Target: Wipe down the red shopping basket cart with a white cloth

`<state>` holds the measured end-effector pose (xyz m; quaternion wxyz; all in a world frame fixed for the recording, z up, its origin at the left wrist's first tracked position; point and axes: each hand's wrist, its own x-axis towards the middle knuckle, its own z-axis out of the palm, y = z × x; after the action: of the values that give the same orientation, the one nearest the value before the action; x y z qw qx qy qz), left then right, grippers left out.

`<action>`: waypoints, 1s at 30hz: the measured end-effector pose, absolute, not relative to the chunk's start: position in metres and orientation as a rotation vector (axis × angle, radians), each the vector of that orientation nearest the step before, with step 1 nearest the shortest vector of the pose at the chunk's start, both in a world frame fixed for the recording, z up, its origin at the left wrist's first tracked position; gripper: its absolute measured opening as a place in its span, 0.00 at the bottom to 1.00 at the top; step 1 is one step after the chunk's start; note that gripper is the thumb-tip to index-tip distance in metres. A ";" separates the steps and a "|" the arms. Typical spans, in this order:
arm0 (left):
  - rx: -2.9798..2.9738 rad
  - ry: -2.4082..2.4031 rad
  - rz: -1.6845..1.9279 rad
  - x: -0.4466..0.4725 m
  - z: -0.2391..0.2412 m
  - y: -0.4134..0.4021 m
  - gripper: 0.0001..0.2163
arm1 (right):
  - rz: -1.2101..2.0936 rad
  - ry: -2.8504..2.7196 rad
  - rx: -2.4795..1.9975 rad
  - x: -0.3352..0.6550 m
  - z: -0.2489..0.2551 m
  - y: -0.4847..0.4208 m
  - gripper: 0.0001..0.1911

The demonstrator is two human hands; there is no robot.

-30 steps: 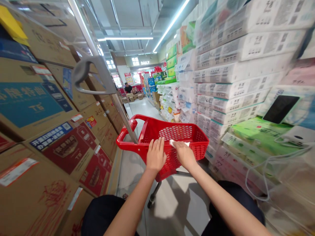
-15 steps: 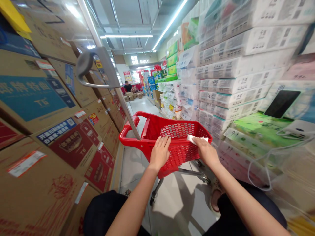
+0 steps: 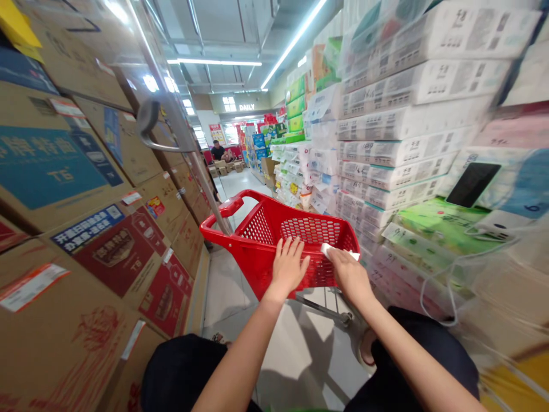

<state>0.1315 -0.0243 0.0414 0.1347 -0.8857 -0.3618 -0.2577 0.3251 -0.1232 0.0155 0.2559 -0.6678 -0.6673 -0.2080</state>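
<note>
My left hand point(image 3: 291, 268), fingers spread, on near rim of red basket point(image 3: 257, 240); right hand point(image 3: 348, 274) pinches white wipe point(image 3: 338, 252), slid to basket's right corner: rim mostly wiped.

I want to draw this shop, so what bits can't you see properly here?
Head view throughout:
1. Basket bottom: hidden by its near wall, the left hand and the right hand.
2. White thing: mostly under the right hand; cloth or paper, cannot tell.
3. Far people: too small.
4. Pack labels on the right: blurred.
5. Boxes on the left: cut off by the picture's edge.
</note>
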 end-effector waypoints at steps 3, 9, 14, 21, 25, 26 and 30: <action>-2.600 -1.033 -0.777 0.139 0.031 -0.029 0.22 | -0.575 -1.904 -1.702 0.300 0.012 -0.122 0.30; -2.590 -1.049 -0.804 0.097 0.029 -0.016 0.18 | -0.510 -1.999 -1.629 0.297 0.006 -0.132 0.30; -2.562 -1.166 -0.848 0.080 0.028 -0.005 0.18 | -0.465 -1.919 -1.712 0.319 0.003 -0.147 0.29; -2.516 -1.477 -0.785 0.109 0.026 -0.014 0.23 | -0.417 -1.955 -1.648 0.279 0.003 -0.154 0.32; -2.560 -1.466 -0.800 0.100 0.024 -0.018 0.20 | -0.370 -2.039 -1.523 0.277 -0.001 -0.159 0.33; -2.583 -1.452 -0.803 0.095 0.023 -0.018 0.19 | -0.363 -2.064 -1.481 0.283 -0.002 -0.158 0.33; -2.626 -1.445 -0.824 0.081 0.023 -0.016 0.20 | -0.350 -2.081 -1.426 0.319 -0.005 -0.138 0.31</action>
<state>0.0808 -0.0162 0.0234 0.0167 -0.8447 -0.4647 -0.2650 0.3187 -0.1384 -0.0052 0.2931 -0.5355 -0.7811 -0.1314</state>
